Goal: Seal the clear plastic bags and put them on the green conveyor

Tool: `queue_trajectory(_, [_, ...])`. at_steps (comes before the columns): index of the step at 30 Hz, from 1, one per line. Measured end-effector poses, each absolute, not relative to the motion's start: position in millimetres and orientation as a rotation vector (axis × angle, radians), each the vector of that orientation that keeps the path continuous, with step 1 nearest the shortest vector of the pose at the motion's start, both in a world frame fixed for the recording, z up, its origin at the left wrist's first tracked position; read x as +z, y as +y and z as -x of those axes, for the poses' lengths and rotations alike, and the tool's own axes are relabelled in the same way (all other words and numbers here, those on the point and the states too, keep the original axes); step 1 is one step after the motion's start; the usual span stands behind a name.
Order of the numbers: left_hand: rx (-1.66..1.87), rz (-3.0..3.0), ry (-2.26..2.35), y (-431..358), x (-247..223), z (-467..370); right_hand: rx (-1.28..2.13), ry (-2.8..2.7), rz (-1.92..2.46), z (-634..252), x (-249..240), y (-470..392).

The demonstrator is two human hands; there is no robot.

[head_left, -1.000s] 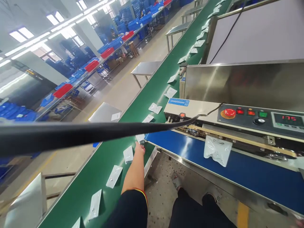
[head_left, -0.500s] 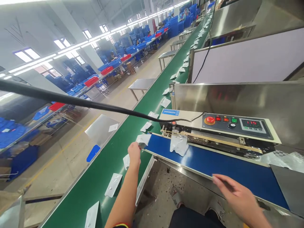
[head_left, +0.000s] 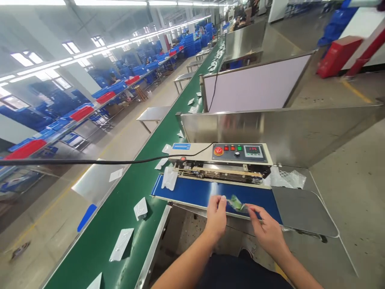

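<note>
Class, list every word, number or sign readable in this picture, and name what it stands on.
"1?5": red digits on the display; the middle digit is blurred.
Blue label: print too small to read.
Held green packet: blurred, nothing readable.
No other text is readable.

Bright, cool light comes from ceiling strip lights (head_left: 111, 3) and windows (head_left: 22, 59), which burn out to white. Glare streaks the blue belt (head_left: 192, 190); the steel panel (head_left: 222, 126) carries soft reflections. White packets (head_left: 122, 244) cast dark shadows on the green belt (head_left: 99, 237). The small green item (head_left: 236, 202) is blurred, the far background hazy, and the wide lens stretches the edges.
</note>
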State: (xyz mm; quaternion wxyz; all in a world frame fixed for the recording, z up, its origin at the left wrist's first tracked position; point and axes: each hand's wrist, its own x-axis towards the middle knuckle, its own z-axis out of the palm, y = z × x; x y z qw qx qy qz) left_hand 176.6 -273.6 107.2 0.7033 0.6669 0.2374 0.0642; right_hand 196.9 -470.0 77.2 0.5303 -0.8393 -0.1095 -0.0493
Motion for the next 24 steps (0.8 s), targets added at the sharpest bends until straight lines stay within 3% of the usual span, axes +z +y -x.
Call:
queue_trajectory(5, [-0.161, -1.477, 0.213, -344.7, 73.6, -222.9, -0.058, 0.136, 1.937, -214.6, 71.5, -528.0])
queue_trajectory(11, [-0.406, -1.364, 0.312, -405.2, 48.7, -277.0, -0.064, 0.486, 1.692, -250.4, 65.9, -577.6])
queue_trajectory(24, [-0.285, -1.363, 0.730, -392.4, 13.4, -313.6, 0.239, 0.632, 1.505, -308.9, 52.7, -565.1])
